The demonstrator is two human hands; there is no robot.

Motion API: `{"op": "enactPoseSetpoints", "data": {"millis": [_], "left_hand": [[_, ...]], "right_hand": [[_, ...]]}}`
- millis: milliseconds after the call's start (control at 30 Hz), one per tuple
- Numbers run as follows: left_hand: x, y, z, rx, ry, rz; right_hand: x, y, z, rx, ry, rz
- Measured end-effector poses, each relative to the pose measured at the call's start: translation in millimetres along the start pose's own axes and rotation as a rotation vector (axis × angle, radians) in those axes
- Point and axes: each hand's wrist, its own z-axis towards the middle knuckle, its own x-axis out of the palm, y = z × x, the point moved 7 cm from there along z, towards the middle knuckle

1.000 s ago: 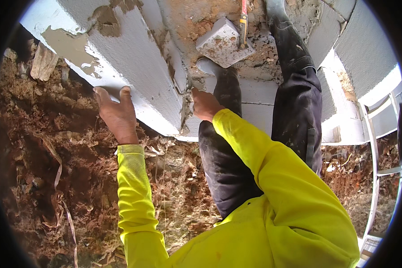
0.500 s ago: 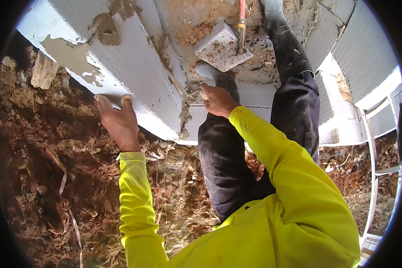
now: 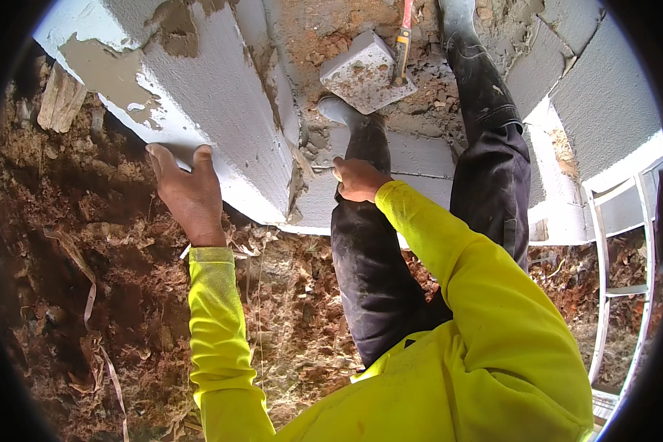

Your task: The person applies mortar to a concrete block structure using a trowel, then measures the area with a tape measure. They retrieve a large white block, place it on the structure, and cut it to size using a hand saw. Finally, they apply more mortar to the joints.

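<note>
My left hand (image 3: pixel 189 193) is against the lower outer edge of a pale grey block wall (image 3: pixel 206 110), thumb and fingers apart; some fingertips are hidden behind that edge. Grey mortar (image 3: pixel 118 79) is smeared over part of the wall's face. My right hand (image 3: pixel 361 180) is closed in front of my left leg, near the end of the wall. Whatever its curled fingers hold, if anything, is hidden. Beyond it, a loose pale block (image 3: pixel 368 72) lies by my left boot, and a hammer-like tool with a red and yellow handle (image 3: pixel 404 46) leans on the block.
Rough reddish earth (image 3: pixel 110 280) drops away below the wall on the left. Another grey block wall (image 3: pixel 604 96) stands at the right, with a metal ladder (image 3: pixel 602 295) beside it. A wood piece (image 3: pixel 60 99) sticks out at the far left. My boots stand on mortar-strewn ground (image 3: pixel 331 22).
The whole view has shifted slightly. My left hand stays at the wall's edge and my right hand stays closed near my leg, its wrist turned a little.
</note>
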Motion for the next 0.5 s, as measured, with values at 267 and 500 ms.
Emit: {"op": "enactPoseSetpoints", "data": {"millis": [267, 500], "left_hand": [[-1, -1, 2, 0.006, -0.016, -0.010], [-3, -3, 1, 0.025, -0.013, 0.007]], "right_hand": [[-12, 26, 12, -0.052, -0.061, 0.120], [1, 10, 36, 0.023, 0.041, 0.204]]}}
